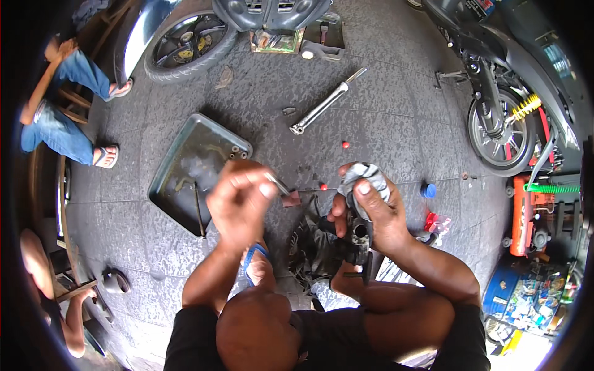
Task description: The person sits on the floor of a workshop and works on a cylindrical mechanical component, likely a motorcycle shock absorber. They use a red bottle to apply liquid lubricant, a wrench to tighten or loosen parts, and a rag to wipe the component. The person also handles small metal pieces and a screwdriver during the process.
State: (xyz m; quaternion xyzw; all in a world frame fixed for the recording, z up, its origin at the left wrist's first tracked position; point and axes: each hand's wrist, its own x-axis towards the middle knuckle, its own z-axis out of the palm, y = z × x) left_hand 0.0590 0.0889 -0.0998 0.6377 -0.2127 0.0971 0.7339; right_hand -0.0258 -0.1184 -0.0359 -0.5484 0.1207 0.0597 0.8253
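Observation:
My left hand (238, 201), a little blurred, pinches a slim metal piece (279, 183) between thumb and finger. My right hand (383, 216) is closed on a crumpled grey-white rag (376, 177). Just below the rag, a dark metal part with a round opening (359, 240) stands between my knees, against the fingers of that hand. Whether those fingers also grip the part, I cannot tell. Under my left hand lies a small reddish-brown piece (291, 198) on the floor, near a dark crumpled bag or cloth (312, 244).
Left of my hands sits a shallow dark tray (162, 162) with a rod and small rings. A silver motorcycle fork leg (323, 106) lies ahead. A loose wheel (189, 46), a motorcycle (495, 93), a blue cap (428, 190) and an orange jack (523, 216) stand around. Another person's legs (68, 133) are at left.

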